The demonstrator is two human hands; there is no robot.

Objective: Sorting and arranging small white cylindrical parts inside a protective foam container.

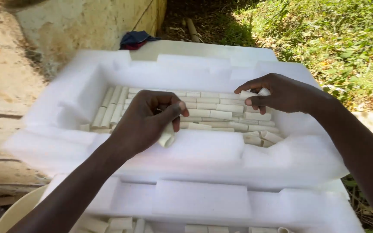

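Cream-white short stalk pieces (221, 113), cylinder-like, pale w/ matte cut ends, lie packed in rows inside white foam tray (65, 108); most w/ long axis running left-right, a few at the left end angled toward the far wall. Left hand (145, 121) is closed round several pieces (167, 137), their long axes roughly upright, ends pointing down over the tray's near rim. Right hand (281, 92) pinches one piece (251, 93) betw. thumb & fingers above the tray's right end, axis approx left-right. Second foam tray (203, 203) sits nearer, lower.

Matt white foam tray (203, 151) holds smooth, pale, woody-looking cut sticks (214, 114).
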